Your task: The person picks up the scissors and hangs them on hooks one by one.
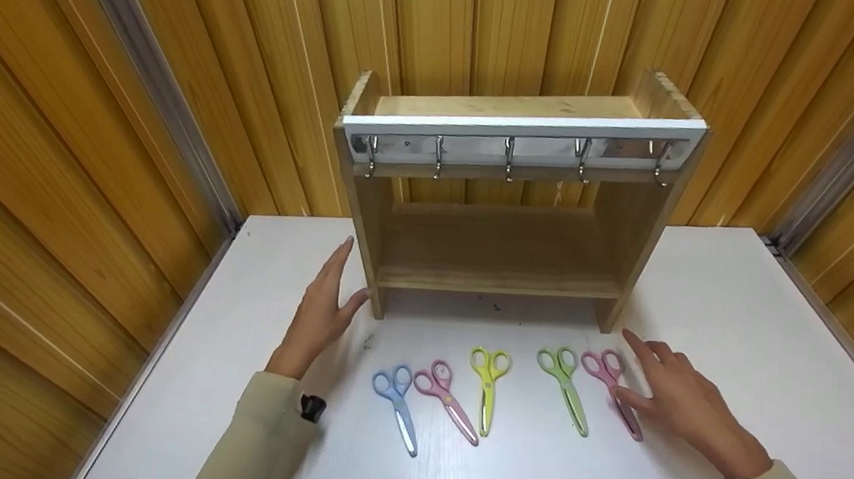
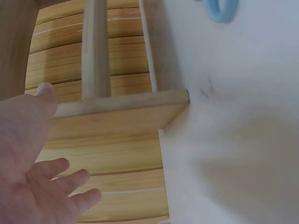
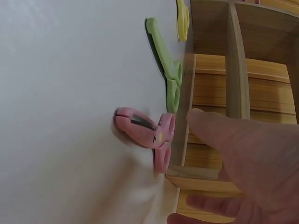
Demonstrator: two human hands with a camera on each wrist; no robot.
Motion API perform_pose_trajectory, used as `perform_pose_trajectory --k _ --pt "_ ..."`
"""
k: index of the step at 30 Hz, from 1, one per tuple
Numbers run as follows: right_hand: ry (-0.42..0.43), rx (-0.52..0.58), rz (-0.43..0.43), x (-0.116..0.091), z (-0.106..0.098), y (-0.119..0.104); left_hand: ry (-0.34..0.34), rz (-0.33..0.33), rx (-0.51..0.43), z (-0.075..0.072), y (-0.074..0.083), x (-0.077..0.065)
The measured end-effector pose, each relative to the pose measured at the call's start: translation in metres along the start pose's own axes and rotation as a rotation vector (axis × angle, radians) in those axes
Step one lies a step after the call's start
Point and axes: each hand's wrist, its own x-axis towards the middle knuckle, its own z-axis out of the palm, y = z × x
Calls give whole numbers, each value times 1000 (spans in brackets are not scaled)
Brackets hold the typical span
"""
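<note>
My left hand (image 1: 316, 326) is held beside the left side panel of a wooden shelf rack (image 1: 499, 284), fingers straight and thumb spread, holding nothing. In the left wrist view the thumb is by the panel's edge; whether it touches I cannot tell. My right hand (image 1: 693, 405) hovers over the right end of a row of scissors, fingers extended, nearest the right pink scissors (image 1: 612, 391), apart from them in the right wrist view. Leftward lie green scissors (image 1: 565, 388), yellow scissors (image 1: 489, 386), other pink scissors (image 1: 449, 403) and blue scissors (image 1: 397, 403).
Across the rack's upper front runs a white rail (image 1: 525, 126) with several metal hooks (image 1: 509, 159). The rack stands on a white table (image 1: 259, 273) near a wood-panelled wall (image 1: 509, 35). Panelled walls also close in both sides.
</note>
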Motion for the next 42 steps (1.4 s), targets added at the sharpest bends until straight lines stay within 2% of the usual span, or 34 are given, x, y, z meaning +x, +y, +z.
perform_pose_trajectory --k 7,11,19,26,34,42 --pt "24 15 -26 -6 5 -4 49 24 -237 10 9 13" --pt "-6 33 -7 -7 7 -5 68 -8 -295 14 16 17" --pt "-44 53 32 -7 12 -8 150 -37 -276 19 19 21" --pt "-46 89 64 -6 12 -9 225 17 -260 21 18 24" --pt "7 104 46 -7 15 -4 241 56 -249 22 15 26" --pt "1 114 61 -6 15 -3 248 71 -253 22 14 26"
